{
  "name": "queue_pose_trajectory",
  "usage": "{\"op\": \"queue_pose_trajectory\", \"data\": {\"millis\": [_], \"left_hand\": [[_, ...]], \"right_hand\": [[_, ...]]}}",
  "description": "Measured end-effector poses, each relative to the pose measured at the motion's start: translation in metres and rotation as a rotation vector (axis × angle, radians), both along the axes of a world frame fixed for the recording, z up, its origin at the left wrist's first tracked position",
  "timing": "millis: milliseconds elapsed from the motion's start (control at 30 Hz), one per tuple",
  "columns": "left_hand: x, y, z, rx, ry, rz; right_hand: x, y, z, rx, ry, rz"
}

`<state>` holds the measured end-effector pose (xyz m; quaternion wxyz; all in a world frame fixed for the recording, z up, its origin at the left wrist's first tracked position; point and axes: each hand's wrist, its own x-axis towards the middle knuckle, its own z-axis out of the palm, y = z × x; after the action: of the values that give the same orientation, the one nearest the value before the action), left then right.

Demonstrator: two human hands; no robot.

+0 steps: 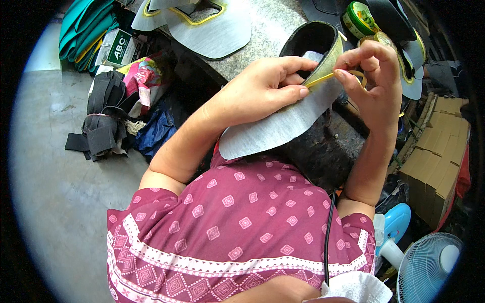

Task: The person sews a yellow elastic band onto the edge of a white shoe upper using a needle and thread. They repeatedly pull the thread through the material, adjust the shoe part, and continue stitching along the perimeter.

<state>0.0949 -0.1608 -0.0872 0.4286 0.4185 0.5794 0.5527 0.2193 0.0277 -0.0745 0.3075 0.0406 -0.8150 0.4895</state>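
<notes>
Working from the single head view, we list what we hold and what lies about us.

Item one: our left hand [262,91], fingers closed in a grip on a grey felt-like shoe-upper piece [283,126] with a yellow-edged rim, thumb and forefinger pressing its upper edge just beside the curled dark heel section [313,40]. The piece sits in front of our chest, over the near edge of a grey speckled stone worktop [262,30].

Item two: our right hand [371,76], pinched shut on a thin yellow strip [323,78] that runs from its fingertips across to the left thumb, lying along the rim of the grey piece.

Item three, progress as we judge it: the strip appears seated around the curled heel portion, while the long flat grey tongue reaching down toward us shows a bare edge, so a good part of the edging seems left to do. We cannot tell how firmly the strip is fixed.

Item four, surroundings: further grey cut pieces with yellow borders [212,25] on the worktop; a round green and yellow tin [359,17] at upper right; teal folded sheets [83,25] at upper left; black fabric scraps [103,121] on the concrete floor; stacked cardboard boxes [437,156] and a white and blue fan [429,262] to the right.
</notes>
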Motion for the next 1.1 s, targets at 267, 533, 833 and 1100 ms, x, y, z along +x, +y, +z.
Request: {"op": "queue_pose_trajectory", "data": {"millis": [267, 533, 833, 1100], "left_hand": [[0.001, 0.000, -0.005, 0.006, -0.032, 0.022], [0.001, 0.003, 0.000, 0.148, -0.150, 0.067], [-0.002, 0.002, -0.004, -0.044, 0.293, 0.182], [0.003, 0.004, -0.004, -0.056, 0.357, 0.172]], "right_hand": [[-0.003, -0.008, 0.002, 0.299, -0.012, -0.098], [-0.010, -0.017, -0.006, 0.328, 0.092, -0.089], [-0.003, -0.013, -0.002, 0.132, -0.132, 0.026], [0.001, -0.008, 0.003, 0.108, -0.158, 0.055]]}}
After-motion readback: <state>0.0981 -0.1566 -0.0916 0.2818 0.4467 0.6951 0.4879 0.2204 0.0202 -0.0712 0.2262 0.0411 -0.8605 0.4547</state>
